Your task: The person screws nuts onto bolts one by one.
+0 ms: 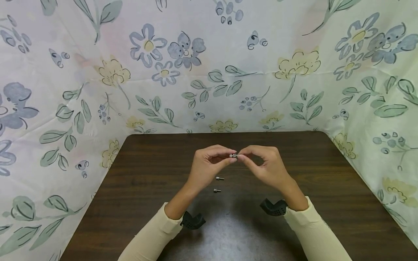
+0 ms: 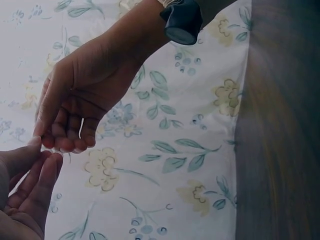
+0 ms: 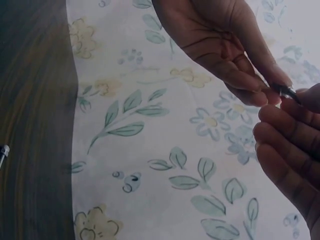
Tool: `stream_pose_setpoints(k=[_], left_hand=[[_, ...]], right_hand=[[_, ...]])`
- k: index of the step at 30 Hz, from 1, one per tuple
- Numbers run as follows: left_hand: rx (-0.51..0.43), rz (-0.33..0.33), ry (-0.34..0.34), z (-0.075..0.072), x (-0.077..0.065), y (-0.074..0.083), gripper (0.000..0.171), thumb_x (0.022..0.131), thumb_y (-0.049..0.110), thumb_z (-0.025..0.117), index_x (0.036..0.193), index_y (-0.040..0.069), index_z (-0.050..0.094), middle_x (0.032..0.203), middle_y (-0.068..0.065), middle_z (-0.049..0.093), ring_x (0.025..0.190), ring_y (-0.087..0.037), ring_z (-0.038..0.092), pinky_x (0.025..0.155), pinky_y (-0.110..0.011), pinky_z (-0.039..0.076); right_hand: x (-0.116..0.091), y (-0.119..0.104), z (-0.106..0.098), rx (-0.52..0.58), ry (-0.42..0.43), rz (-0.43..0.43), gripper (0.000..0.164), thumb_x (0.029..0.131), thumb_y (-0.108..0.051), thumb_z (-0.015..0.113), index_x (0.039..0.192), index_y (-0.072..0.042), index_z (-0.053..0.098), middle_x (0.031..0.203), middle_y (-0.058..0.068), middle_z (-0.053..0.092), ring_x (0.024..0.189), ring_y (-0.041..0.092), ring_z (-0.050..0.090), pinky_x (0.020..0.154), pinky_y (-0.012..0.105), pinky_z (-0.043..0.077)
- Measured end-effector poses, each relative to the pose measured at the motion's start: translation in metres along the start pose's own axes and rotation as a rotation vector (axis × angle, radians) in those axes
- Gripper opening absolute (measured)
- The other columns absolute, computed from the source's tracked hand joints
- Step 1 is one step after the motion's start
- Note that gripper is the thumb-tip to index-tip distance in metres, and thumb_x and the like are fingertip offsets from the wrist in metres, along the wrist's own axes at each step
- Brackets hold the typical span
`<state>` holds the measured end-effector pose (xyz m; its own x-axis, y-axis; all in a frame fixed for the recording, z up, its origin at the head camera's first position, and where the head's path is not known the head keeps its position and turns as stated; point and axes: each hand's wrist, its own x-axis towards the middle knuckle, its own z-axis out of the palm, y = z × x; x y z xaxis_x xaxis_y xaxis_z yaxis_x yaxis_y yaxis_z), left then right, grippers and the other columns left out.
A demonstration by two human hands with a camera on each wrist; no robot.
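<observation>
Over the middle of the table, my left hand [image 1: 207, 165] pinches the head end of a small metal screw [image 1: 233, 156] between thumb and fingertips. My right hand [image 1: 267, 165] meets it from the other side, thumb and forefinger pinching the thin shank end. The right wrist view shows the screw [image 3: 287, 92] lying between both sets of fingertips, partly covered by them. In the left wrist view the fingers hide it. Two similar screws, an upper screw [image 1: 220, 178] and a lower screw [image 1: 217, 190], lie on the table below my left hand, heads to the left.
The dark brown wooden table [image 1: 156, 174] has rounded far corners. Floral cloth [image 1: 196, 101] hangs behind it and along both sides. A black wrist device is strapped to the left wrist [image 1: 193, 221] and another to the right wrist [image 1: 273, 207].
</observation>
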<state>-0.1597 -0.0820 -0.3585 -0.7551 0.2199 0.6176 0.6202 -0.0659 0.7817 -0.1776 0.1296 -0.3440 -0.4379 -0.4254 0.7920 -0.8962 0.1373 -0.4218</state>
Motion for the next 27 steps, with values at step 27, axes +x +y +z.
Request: stream_pose_setpoints(k=[27], left_hand=[[-0.025, -0.102, -0.001, 0.0014, 0.0, 0.0037, 0.016, 0.089, 0.003, 0.078, 0.105, 0.002, 0.077, 0.098, -0.011, 0.076, 0.082, -0.022, 0.074, 0.072, -0.045, 0.063]], right_hand=[[0.0007, -0.001, 0.0012, -0.029, 0.032, -0.048, 0.003, 0.095, -0.007, 0.073, 0.094, -0.006, 0.075, 0.086, 0.004, 0.075, 0.075, 0.014, 0.071, 0.07, 0.021, 0.057]])
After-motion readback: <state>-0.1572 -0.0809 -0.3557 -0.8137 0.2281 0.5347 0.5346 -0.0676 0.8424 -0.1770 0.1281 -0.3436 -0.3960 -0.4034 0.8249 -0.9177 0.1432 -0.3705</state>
